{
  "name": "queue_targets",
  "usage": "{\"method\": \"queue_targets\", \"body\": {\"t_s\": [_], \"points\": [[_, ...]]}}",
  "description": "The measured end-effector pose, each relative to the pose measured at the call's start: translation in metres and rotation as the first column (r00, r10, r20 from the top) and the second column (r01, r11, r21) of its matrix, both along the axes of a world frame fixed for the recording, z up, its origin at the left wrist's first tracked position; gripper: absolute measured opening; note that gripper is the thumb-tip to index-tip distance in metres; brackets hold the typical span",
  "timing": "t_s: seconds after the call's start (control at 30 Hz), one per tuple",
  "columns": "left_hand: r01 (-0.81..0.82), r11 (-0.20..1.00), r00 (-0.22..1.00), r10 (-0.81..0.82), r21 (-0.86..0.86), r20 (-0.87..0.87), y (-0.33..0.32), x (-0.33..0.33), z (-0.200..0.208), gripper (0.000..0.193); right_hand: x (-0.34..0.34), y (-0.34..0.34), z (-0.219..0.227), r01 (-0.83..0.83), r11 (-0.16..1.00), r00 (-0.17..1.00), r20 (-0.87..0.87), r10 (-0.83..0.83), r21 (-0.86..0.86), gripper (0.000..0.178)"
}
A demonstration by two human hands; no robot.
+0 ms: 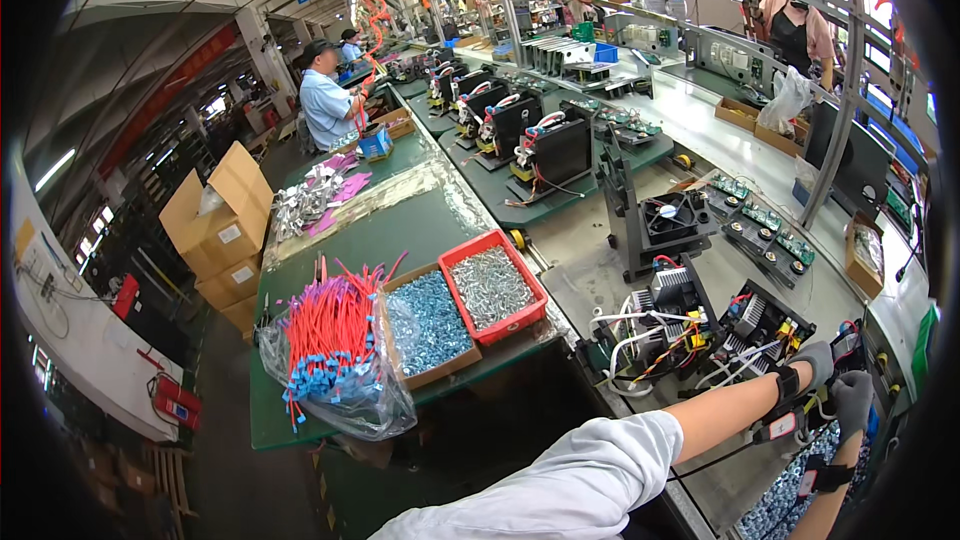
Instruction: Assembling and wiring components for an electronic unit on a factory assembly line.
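Observation:
My left hand (817,364), in a grey glove with a black wrist strap, reaches to the far right beside a black part with wires (848,342). Its fingers are mostly hidden. Just below it, my right hand (853,403), also gloved in grey, is closed; what it grips, if anything, I cannot make out. A small red-and-white device (778,427) is near my left wrist. Under the hands lies a mass of small bluish metal fasteners (790,490). Left of my hands sit open black units with finned heatsinks (762,320) and white, yellow and black wires (690,332).
A red tray of silver screws (541,306), a carton of bluish fasteners (468,360) and red cables with blue connectors (335,340) lie on the green bench (385,215). Black upright units (555,155) line the conveyor. Co-workers (328,105) stand farther off. Metal posts (838,140) rise at right.

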State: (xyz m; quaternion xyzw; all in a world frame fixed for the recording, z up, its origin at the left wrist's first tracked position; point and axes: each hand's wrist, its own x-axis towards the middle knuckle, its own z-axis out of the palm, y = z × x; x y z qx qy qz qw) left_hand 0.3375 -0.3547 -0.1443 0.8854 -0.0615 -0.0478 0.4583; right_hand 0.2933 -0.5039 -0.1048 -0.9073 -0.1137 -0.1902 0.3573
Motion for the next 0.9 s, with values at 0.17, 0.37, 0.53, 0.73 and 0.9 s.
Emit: {"method": "queue_targets", "body": {"t_s": [0.17, 0.37, 0.53, 0.73, 0.9], "points": [[-0.127, 0.922, 0.941, -0.004, 0.366, 0.337, -0.003, -0.029, 0.021, 0.017, -0.002, -0.003, 0.002, -0.085, 0.996, 0.987, -0.131, 0.089, 0.037, 0.014], [-0.028, 0.891, 0.882, -0.191, 0.453, 0.430, -0.003, -0.050, 0.045, 0.021, 0.000, -0.011, -0.001, -0.102, 0.951, 0.966, -0.199, 0.165, 0.291, 0.023], [0.235, 0.792, 0.970, -0.227, -0.563, 0.087, 0.024, -0.053, 0.052, 0.013, 0.003, -0.025, -0.011, -0.166, 0.855, 0.903, -0.274, 0.332, 0.492, 0.027], [0.192, 0.823, 0.981, -0.151, -0.534, 0.120, 0.029, -0.058, 0.058, 0.018, 0.001, -0.034, -0.010, -0.229, 0.816, 0.880, -0.245, 0.407, 0.531, 0.033], [0.251, 0.883, 0.968, -0.241, -0.397, 0.076, 0.028, -0.045, 0.048, 0.015, 0.013, -0.044, -0.028, -0.145, 0.819, 0.897, -0.276, 0.345, 0.555, 0.035]]}}
